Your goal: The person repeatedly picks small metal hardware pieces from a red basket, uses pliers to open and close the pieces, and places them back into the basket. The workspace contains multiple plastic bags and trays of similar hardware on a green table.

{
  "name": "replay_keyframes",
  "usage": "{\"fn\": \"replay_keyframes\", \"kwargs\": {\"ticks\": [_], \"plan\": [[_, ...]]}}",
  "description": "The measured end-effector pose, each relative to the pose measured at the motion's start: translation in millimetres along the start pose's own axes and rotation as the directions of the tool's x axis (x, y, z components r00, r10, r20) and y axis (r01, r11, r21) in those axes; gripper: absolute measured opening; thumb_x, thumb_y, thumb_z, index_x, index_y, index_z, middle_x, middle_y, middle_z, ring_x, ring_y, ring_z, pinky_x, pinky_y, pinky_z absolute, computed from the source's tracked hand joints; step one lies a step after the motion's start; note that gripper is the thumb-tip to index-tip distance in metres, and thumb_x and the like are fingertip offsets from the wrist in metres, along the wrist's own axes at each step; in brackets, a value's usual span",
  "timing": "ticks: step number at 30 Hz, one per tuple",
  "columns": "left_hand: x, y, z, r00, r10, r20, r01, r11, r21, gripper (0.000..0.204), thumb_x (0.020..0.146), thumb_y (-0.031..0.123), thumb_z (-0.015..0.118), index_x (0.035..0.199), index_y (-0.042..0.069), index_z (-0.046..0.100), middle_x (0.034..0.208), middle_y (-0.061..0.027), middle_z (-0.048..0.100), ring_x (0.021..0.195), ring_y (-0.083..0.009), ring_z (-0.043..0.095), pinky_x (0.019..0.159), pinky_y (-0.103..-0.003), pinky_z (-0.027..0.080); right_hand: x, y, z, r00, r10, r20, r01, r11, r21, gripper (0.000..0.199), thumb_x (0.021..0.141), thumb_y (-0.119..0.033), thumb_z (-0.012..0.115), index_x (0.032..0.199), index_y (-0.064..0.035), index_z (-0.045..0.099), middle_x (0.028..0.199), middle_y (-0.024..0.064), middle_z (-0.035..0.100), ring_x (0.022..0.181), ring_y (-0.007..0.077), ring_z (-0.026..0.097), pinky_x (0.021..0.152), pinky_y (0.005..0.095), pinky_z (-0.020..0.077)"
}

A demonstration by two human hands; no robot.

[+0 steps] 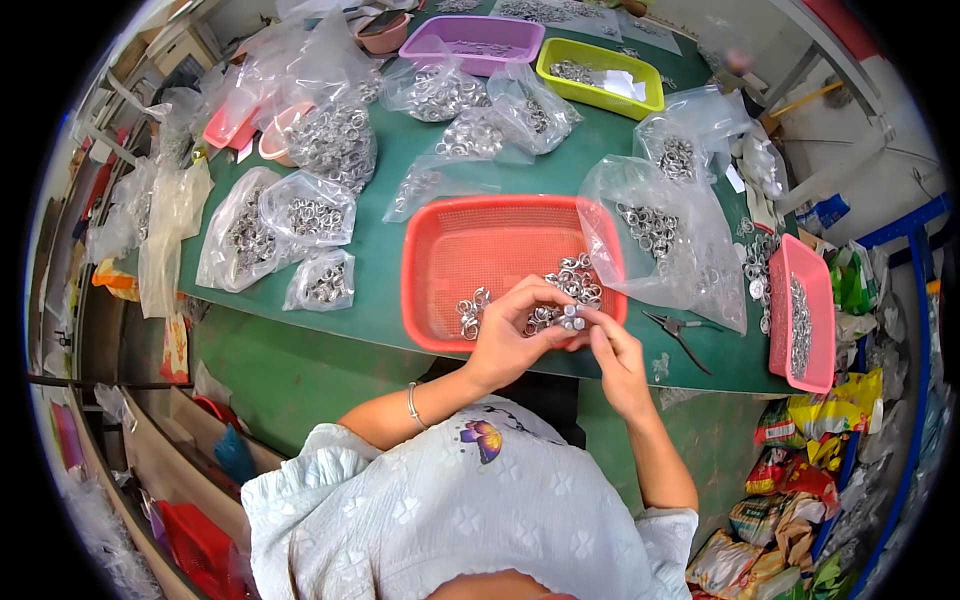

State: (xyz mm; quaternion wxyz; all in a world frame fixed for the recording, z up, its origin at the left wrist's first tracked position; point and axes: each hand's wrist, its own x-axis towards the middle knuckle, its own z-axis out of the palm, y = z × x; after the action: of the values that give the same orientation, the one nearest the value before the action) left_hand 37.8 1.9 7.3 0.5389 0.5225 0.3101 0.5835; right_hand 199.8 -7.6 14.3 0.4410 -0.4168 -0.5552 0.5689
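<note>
Both hands meet over the near right part of a red plastic basket (425,215). Between my left hand (508,338) and my right hand (615,355) is a small cluster of silvery metal rings (570,318), pinched by the fingers of both. The exact shape of these pieces is too small to make out. More shiny rings (575,275) lie heaped in the basket just beyond my fingers. A smaller pile of rings (470,312) sits in the basket left of my left hand.
Pliers (682,338) lie right of the basket. Clear bags of rings (325,140) stand left and behind; another bag (655,230) overlaps the basket's right rim. A pink basket (825,320) stands at the table's right edge. Purple (470,30) and green trays (650,100) are at the back.
</note>
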Motion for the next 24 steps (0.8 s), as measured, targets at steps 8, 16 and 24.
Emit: {"fn": "replay_keyframes", "kwargs": {"ticks": [8, 16, 24], "plan": [[7, 15, -6, 0.986, 0.076, 0.147, -0.121, 0.939, 0.322, 0.027, 0.068, -0.009, 0.064, 0.093, -0.001, 0.059, 0.097, -0.0111, 0.058, 0.093, -0.0200, 0.056, 0.080, -0.029, 0.047, 5, 14, 3, 0.985, 0.114, 0.131, -0.165, 0.844, 0.511, 0.020, 0.090, -0.012, 0.050, 0.102, 0.0038, 0.055, 0.091, 0.0094, 0.062, 0.081, 0.0168, 0.060, 0.074, 0.0291, 0.0482], [18, 37, -20, 0.935, 0.061, 0.349, -0.214, 0.882, 0.419, 0.029, 0.066, -0.007, 0.066, 0.094, 0.001, 0.064, 0.085, -0.0106, 0.064, 0.075, -0.0209, 0.063, 0.066, -0.029, 0.051, 2, 7, 7, 0.989, 0.100, 0.105, -0.130, 0.931, 0.340, 0.015, 0.090, -0.009, 0.050, 0.098, 0.0033, 0.055, 0.086, 0.0088, 0.062, 0.076, 0.0146, 0.060, 0.071, 0.0278, 0.0485], [19, 30, -23, 0.937, 0.083, 0.339, -0.247, 0.844, 0.477, 0.026, 0.068, -0.009, 0.063, 0.093, 0.000, 0.065, 0.083, -0.0121, 0.061, 0.076, -0.0224, 0.062, 0.062, -0.029, 0.049, 2, 2, 13, 0.994, 0.082, 0.075, -0.099, 0.959, 0.264, 0.018, 0.091, -0.014, 0.048, 0.097, 0.0028, 0.054, 0.083, 0.0081, 0.061, 0.073, 0.0149, 0.059, 0.067, 0.0277, 0.0493]]}}
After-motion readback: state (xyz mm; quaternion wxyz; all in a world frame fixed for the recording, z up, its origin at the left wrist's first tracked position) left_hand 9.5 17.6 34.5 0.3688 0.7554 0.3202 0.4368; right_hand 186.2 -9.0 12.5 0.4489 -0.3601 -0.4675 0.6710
